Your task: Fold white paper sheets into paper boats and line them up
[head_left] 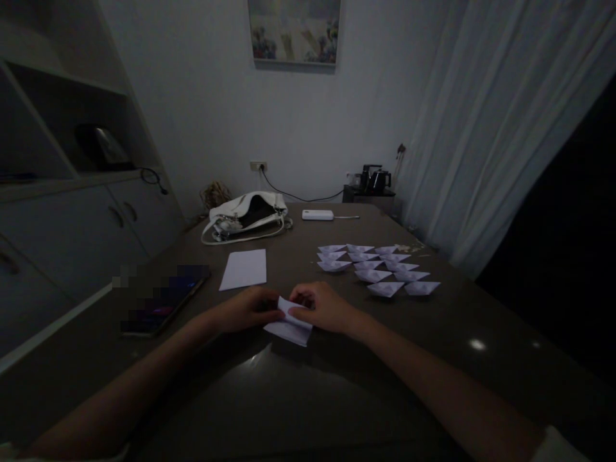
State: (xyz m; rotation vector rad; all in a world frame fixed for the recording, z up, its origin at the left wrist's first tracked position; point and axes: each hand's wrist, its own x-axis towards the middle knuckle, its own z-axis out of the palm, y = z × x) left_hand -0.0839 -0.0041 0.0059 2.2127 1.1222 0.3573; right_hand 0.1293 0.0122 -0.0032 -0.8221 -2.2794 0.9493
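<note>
A small folded piece of white paper [291,326] lies on the dark table [337,398] right in front of me. My left hand [250,307] pinches its left side with curled fingers. My right hand [321,307] presses down on its upper right part, fingers closed on the fold. Both hands touch the paper and nearly meet over it.
Several folded paper boats [378,268] sit in rows to the right. A flat white sheet [244,269] lies ahead on the left, a phone [161,301] further left. A white handbag [246,216] and a white power bank [317,215] stand at the far edge.
</note>
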